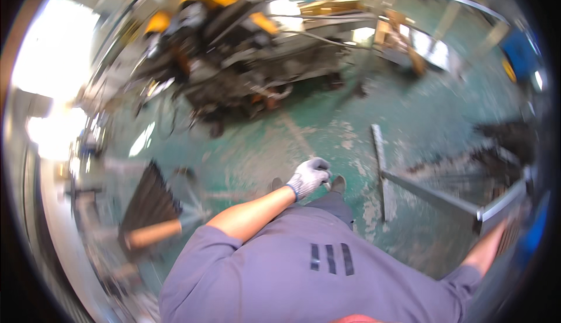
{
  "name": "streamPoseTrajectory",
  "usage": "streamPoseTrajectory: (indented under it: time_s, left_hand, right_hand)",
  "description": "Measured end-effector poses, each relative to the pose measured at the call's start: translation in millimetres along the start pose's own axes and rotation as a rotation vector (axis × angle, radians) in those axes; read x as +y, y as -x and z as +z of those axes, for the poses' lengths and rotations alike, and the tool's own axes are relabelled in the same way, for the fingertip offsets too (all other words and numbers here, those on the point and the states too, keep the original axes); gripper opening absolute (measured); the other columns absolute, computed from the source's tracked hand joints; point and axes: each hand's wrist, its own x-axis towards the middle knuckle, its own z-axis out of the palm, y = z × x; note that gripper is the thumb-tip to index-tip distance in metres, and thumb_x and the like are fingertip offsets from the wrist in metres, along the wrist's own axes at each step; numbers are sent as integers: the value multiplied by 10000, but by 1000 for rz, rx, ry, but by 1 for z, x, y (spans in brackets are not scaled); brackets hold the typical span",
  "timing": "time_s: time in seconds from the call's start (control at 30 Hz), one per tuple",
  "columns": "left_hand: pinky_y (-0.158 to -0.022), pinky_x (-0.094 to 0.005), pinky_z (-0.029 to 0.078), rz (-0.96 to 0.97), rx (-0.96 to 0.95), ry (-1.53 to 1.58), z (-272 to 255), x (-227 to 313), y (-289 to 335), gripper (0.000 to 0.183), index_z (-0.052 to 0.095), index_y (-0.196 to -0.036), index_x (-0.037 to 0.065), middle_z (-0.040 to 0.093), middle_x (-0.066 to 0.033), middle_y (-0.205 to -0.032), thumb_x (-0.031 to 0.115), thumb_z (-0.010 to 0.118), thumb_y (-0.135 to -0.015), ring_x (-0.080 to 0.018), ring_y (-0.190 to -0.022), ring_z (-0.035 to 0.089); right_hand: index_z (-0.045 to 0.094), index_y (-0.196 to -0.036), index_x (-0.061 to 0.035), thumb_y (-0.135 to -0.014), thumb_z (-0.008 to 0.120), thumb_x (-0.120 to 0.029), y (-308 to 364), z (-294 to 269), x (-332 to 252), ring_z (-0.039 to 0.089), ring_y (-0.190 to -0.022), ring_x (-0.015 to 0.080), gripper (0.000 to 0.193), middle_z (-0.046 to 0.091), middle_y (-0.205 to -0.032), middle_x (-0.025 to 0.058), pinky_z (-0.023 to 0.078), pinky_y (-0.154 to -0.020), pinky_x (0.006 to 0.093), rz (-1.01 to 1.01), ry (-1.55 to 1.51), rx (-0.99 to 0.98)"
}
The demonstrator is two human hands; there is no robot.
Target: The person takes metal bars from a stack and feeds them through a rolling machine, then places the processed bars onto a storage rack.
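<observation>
Hanging mid-picture, the gloved left hand (309, 178) is loosely curled; I cannot tell whether it holds anything. At lower right, beside the grey metal frame (429, 193), the blurred right hand (507, 236) is unreadable. Cluttered machinery (234, 80) spans the upper left.

White glare (55, 54) floods the left, motion blur smears the surroundings, and bent edges darken to black.

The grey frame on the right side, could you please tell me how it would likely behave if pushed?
The grey frame would probably stay stiff, as it looks metallic and straight-edged. It seems unlikely to roll, since its long end bar appears to lie along the green floor.
</observation>
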Motion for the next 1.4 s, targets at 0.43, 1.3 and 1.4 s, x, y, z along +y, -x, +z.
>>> streamPoseTrajectory:
  time_s: [0.43,1.3,1.4]
  left_hand:
    - [-884,-337,580,157,918,196,-242,-205,162,266,687,-1167,23,760,-91,-1016,106,662,-916,-184,-955,729]
    - [-842,-499,562,-1029,2017,-612,-776,-518,600,263,713,-1004,97,686,-138,-1033,289,767,-834,-344,-931,701]
    - [-799,-505,553,-1078,2038,-470,-793,-525,597,223,699,-979,82,682,-146,-1018,234,761,-828,-360,-903,692]
  right_hand:
    - [762,-1129,-10,-914,745,-243,499,23,-334,757,-979,309,317,786,-1049,204,574,-899,423,-765,-340,-1235]
    - [728,-1203,-63,-952,681,-322,1177,-336,-1025,725,-1040,409,364,763,-1098,218,566,-912,476,-1965,-528,-1472]
    - [720,-1192,-91,-969,697,-321,1300,-380,-1078,732,-1015,392,320,767,-1085,194,569,-872,494,-2136,-508,-1410]
